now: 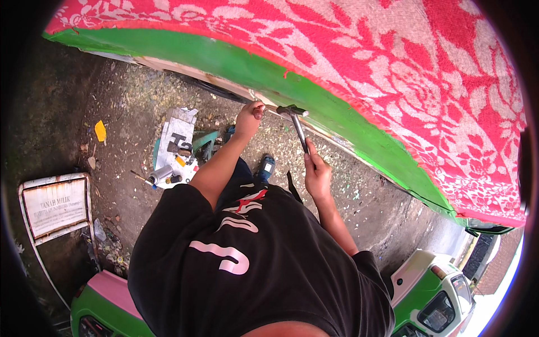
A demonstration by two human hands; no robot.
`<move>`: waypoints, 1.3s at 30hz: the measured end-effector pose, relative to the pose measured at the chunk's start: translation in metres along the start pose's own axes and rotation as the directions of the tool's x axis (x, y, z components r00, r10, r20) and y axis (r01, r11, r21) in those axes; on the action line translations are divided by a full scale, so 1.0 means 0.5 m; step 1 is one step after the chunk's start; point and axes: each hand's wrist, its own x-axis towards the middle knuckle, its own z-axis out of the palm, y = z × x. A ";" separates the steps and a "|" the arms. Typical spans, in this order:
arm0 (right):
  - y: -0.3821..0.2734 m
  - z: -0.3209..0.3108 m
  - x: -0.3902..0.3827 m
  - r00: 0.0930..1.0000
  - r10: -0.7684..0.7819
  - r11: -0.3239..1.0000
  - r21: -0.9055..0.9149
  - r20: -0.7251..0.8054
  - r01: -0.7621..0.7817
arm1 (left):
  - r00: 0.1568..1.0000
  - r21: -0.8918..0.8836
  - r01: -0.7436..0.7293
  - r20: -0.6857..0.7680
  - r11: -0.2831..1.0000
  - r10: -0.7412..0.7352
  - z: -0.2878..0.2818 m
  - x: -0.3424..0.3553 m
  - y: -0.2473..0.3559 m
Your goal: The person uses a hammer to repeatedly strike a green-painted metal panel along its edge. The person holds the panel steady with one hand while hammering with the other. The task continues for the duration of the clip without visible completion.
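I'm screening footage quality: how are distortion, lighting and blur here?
Head view: the long green panel bows, probably partly from the fisheye; head view: a lower-right patch washes out to white; head view: daylight looks soft, and the hammer and right hand show little blur.

Left hand (247, 120): item (258, 113) partly hidden | red cloth (393, 73), lower-left car (104, 306): cut off

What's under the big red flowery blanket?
Green vehicle bodywork shows below the edge of the red-and-pale floral blanket. Everything farther underneath is covered, so I can't tell what's there.
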 end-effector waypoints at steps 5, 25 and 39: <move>-0.001 0.030 0.008 0.901 -0.420 0.908 -0.045 -0.113 0.418 | 0.998 -0.074 0.053 0.037 0.996 -0.050 0.000 0.003 -0.003; 0.077 0.069 0.010 0.929 -0.337 0.941 -0.090 -0.154 0.326 | 0.978 -0.043 0.122 0.174 0.992 -0.113 -0.022 0.049 0.025; 0.057 0.098 0.053 0.910 -0.414 0.833 -0.404 -0.003 0.378 | 0.979 -0.114 0.104 0.188 0.988 -0.082 -0.003 0.059 -0.008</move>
